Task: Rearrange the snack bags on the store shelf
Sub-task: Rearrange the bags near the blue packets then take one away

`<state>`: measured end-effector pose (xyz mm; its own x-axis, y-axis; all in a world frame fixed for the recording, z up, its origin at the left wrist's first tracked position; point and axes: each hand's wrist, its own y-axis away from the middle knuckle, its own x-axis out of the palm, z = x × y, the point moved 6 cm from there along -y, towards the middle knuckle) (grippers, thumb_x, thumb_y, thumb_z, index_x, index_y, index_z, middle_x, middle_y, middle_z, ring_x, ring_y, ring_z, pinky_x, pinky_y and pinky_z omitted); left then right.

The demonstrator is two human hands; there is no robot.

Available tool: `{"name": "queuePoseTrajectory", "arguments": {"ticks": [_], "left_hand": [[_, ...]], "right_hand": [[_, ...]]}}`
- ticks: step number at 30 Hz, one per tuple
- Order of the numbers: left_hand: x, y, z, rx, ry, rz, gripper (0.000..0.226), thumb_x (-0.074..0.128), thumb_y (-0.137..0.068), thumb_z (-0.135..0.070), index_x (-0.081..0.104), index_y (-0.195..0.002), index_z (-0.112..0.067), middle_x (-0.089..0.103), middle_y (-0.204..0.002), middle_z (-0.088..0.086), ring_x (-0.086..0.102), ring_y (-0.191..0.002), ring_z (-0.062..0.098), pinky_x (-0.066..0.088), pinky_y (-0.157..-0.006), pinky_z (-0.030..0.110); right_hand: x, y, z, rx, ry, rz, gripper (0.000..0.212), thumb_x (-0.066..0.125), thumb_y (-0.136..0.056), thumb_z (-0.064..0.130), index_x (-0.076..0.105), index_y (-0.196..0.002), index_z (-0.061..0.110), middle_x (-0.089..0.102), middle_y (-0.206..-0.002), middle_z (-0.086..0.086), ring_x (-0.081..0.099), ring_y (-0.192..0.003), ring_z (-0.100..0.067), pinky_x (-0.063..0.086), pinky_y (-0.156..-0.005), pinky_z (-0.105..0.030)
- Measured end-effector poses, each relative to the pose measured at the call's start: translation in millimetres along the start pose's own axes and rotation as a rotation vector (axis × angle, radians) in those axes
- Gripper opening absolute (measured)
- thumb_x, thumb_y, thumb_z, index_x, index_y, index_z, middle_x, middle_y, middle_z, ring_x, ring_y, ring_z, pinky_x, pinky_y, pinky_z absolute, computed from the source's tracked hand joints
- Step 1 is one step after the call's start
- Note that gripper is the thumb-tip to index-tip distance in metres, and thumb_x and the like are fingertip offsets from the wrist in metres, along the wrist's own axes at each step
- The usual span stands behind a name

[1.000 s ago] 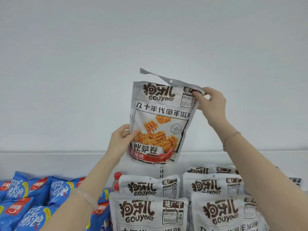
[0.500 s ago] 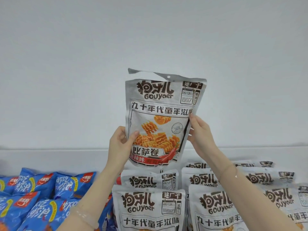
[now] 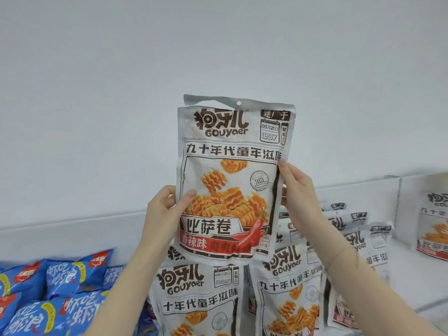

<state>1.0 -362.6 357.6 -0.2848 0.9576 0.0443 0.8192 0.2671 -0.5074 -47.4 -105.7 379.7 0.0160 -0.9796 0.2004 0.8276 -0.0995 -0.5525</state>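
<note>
Holding the grey snack bag (image 3: 230, 180) upright above the shelf (image 3: 72, 236), you pinch its side edges: left hand (image 3: 164, 209) and right hand (image 3: 300, 197) fingers closed on it, probably squaring it before setting it among the grey bags (image 3: 198, 294) below.

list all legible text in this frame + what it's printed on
Held bag, in left hand and right hand:
"狗牙儿 GOUyaer"
"建厂于"
"05月21日 1997"
"九十年代童年滋味"
"TASTE"
"比萨卷"
"香辣味"
Small print along its bottom edge: too blurred.

Front shelf bag:
"狗牙儿 GOUyaer"
"05月21日 1997"
"十年代童年滋味" (first character hidden)

Blue bags: large characters, too distorted to read surely.

Bags at right: same logo, partly cut off.
</note>
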Motion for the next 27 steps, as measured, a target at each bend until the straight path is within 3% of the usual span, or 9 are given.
{"name": "queuePoseTrajectory", "arguments": {"ticks": [4, 6, 8, 12, 16, 18, 21, 25, 27], "left_hand": [[49, 40, -7, -0.057, 0.060, 0.155, 0.020, 0.066, -0.087, -0.030, 0.061, -0.098, -0.014, 0.078, -0.081, 0.006, 0.074, -0.066, 0.014, 0.053, -0.053, 0.022], [80, 65, -7, -0.077, 0.067, 0.228, 0.020, 0.066, -0.085, -0.032, 0.057, -0.098, -0.019, 0.078, -0.081, 0.005, 0.075, -0.068, 0.017, 0.053, -0.057, 0.027], [117, 92, -7, -0.069, 0.061, 0.294, 0.019, 0.066, -0.084, -0.033, 0.056, -0.097, -0.023, 0.078, -0.079, 0.001, 0.075, -0.067, 0.016, 0.054, -0.056, 0.027], [205, 156, -6, -0.061, 0.083, 0.461, 0.015, 0.068, -0.083, -0.033, 0.056, -0.092, -0.030, 0.077, -0.080, -0.011, 0.073, -0.066, 0.006, 0.053, -0.055, 0.021], [306, 237, -15, -0.121, 0.138, 0.685, 0.013, 0.067, -0.085, -0.033, 0.054, -0.089, -0.030, 0.077, -0.079, 0.002, 0.073, -0.063, 0.015, 0.057, -0.057, 0.031], [357, 287, -27, -0.156, 0.180, 0.791, 0.017, 0.067, -0.085, -0.035, 0.055, -0.092, -0.024, 0.077, -0.077, 0.001, 0.074, -0.063, 0.015, 0.056, -0.055, 0.028], [430, 374, -46, -0.238, 0.277, 0.906, 0.014, 0.066, -0.086, -0.031, 0.053, -0.086, -0.025, 0.076, -0.070, -0.005, 0.070, -0.056, 0.007, 0.049, -0.046, 0.018], [526, 518, -70, -0.333, 0.362, 1.095, 0.011, 0.066, -0.087, -0.025, 0.056, -0.089, -0.022, 0.075, -0.066, -0.009, 0.072, -0.057, 0.011, 0.050, -0.043, 0.019], [571, 593, -85, -0.377, 0.374, 1.205, 0.013, 0.068, -0.085, -0.025, 0.056, -0.089, -0.022, 0.075, -0.067, -0.009, 0.072, -0.057, 0.010, 0.051, -0.045, 0.022]], "right_hand": [[-69, 45, 21, -0.028, 0.028, -0.150, 0.034, 0.049, -0.098, 0.037, 0.076, -0.088, 0.019, 0.075, -0.083, -0.009, 0.064, -0.066, -0.022, 0.045, -0.052, -0.024], [-110, 73, 31, -0.029, 0.076, -0.222, 0.034, 0.050, -0.097, 0.038, 0.077, -0.086, 0.019, 0.073, -0.084, -0.010, 0.062, -0.069, -0.024, 0.042, -0.051, -0.025], [-156, 105, 42, -0.015, 0.111, -0.311, 0.035, 0.049, -0.097, 0.036, 0.078, -0.082, 0.024, 0.077, -0.085, -0.004, 0.068, -0.073, -0.021, 0.051, -0.056, -0.027], [-254, 185, 67, 0.055, 0.197, -0.516, 0.032, 0.048, -0.098, 0.037, 0.075, -0.089, 0.022, 0.078, -0.080, 0.001, 0.071, -0.064, -0.009, 0.050, -0.046, -0.020], [-351, 279, 110, 0.138, 0.281, -0.756, 0.037, 0.051, -0.095, 0.044, 0.076, -0.092, 0.017, 0.079, -0.091, -0.005, 0.074, -0.089, -0.029, 0.057, -0.080, -0.044], [-395, 331, 138, 0.165, 0.306, -0.844, 0.039, 0.050, -0.095, 0.048, 0.075, -0.091, 0.019, 0.079, -0.092, -0.003, 0.074, -0.090, -0.027, 0.058, -0.080, -0.041], [-451, 416, 176, 0.199, 0.345, -0.884, 0.036, 0.050, -0.089, 0.051, 0.072, -0.099, 0.024, 0.079, -0.094, 0.003, 0.075, -0.082, -0.014, 0.058, -0.063, -0.025], [-529, 542, 218, 0.310, 0.409, -0.912, 0.057, 0.068, -0.077, 0.051, 0.054, -0.129, 0.036, 0.070, -0.124, 0.008, 0.068, -0.112, -0.017, 0.053, -0.095, -0.043], [-571, 604, 243, 0.323, 0.405, -0.995, 0.065, 0.077, -0.074, 0.040, 0.048, -0.132, 0.037, 0.069, -0.126, 0.006, 0.067, -0.114, -0.022, 0.049, -0.100, -0.048]]}}
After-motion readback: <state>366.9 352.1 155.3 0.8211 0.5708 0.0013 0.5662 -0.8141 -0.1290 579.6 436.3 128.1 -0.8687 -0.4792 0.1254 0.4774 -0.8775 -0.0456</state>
